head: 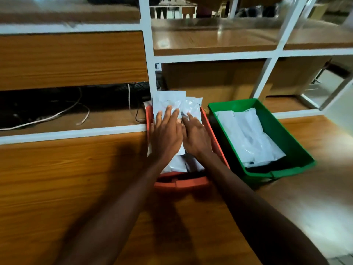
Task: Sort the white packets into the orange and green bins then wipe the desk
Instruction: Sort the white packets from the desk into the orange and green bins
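Both hands, left (167,133) & right (196,137), lie flat, fingers straight, pressing white packets (178,104) heaped in orange bin (207,119) on desk (66,178). Green bin (277,119) just beside holds more packets, count unclear thru blur.

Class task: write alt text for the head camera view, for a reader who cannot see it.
Both hands, left and right, press flat on white packets heaped in an orange bin on a wooden desk. Beside it on the right, a green bin holds more white packets. Cables lie on a shelf behind.
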Action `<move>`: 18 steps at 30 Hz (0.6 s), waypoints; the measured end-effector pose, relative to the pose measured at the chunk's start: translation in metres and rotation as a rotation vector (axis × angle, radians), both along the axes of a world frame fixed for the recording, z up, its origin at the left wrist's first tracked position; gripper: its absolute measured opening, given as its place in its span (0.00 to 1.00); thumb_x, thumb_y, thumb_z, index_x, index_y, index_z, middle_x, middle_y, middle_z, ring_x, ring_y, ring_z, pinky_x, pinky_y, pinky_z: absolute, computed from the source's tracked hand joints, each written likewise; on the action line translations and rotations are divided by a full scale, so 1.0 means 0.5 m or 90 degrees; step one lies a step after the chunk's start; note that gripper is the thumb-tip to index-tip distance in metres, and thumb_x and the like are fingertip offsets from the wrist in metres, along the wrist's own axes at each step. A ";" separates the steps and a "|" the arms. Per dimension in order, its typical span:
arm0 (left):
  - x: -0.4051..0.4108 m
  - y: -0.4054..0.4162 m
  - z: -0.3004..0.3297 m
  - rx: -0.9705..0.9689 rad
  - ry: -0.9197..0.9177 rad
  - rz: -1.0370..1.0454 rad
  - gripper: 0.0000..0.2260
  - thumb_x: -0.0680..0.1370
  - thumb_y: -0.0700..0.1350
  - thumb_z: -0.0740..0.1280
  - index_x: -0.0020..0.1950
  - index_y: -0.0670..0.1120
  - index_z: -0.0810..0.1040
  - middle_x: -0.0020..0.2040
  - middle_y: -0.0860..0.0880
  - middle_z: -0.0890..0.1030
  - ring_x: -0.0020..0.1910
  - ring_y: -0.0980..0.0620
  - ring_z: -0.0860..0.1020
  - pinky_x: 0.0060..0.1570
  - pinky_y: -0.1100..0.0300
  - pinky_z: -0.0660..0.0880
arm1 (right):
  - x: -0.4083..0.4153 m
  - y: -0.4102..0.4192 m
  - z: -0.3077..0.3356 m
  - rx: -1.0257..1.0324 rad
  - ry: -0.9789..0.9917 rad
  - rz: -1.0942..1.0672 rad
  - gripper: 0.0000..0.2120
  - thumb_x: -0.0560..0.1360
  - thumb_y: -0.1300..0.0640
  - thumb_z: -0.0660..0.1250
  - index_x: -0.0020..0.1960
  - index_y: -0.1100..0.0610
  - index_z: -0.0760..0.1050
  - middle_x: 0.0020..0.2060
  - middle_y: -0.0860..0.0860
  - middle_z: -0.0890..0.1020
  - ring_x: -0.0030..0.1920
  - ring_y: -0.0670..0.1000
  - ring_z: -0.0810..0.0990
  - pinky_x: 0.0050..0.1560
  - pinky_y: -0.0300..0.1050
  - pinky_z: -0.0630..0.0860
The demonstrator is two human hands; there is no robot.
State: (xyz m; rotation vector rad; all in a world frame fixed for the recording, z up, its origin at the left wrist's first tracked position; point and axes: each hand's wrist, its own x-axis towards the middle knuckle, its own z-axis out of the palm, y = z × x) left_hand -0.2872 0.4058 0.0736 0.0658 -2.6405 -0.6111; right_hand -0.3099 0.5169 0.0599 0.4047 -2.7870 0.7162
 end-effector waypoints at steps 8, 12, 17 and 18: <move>-0.040 -0.005 -0.061 -0.072 -0.174 0.032 0.21 0.83 0.52 0.53 0.77 0.54 0.64 0.80 0.52 0.60 0.78 0.44 0.58 0.74 0.41 0.55 | -0.049 -0.001 -0.052 0.056 -0.122 0.019 0.29 0.79 0.46 0.44 0.71 0.57 0.70 0.74 0.61 0.69 0.73 0.63 0.67 0.71 0.59 0.66; -0.042 -0.011 -0.077 -0.079 -0.275 0.016 0.23 0.84 0.54 0.51 0.80 0.54 0.56 0.82 0.48 0.53 0.80 0.40 0.52 0.77 0.41 0.49 | -0.056 0.010 -0.075 0.083 -0.179 0.035 0.26 0.83 0.47 0.49 0.78 0.54 0.60 0.78 0.62 0.60 0.77 0.63 0.59 0.75 0.60 0.60; -0.041 -0.009 -0.085 -0.094 -0.368 0.007 0.26 0.84 0.57 0.48 0.82 0.55 0.47 0.82 0.47 0.43 0.80 0.40 0.43 0.77 0.42 0.41 | -0.059 0.014 -0.096 0.116 -0.263 0.044 0.28 0.84 0.44 0.49 0.82 0.50 0.47 0.81 0.62 0.46 0.80 0.64 0.46 0.79 0.60 0.46; -0.041 -0.010 -0.088 -0.104 -0.383 0.005 0.26 0.84 0.57 0.49 0.82 0.55 0.46 0.82 0.47 0.42 0.80 0.40 0.41 0.77 0.42 0.40 | -0.060 0.011 -0.098 0.125 -0.283 0.041 0.29 0.84 0.44 0.49 0.82 0.49 0.46 0.81 0.62 0.44 0.80 0.64 0.44 0.79 0.60 0.45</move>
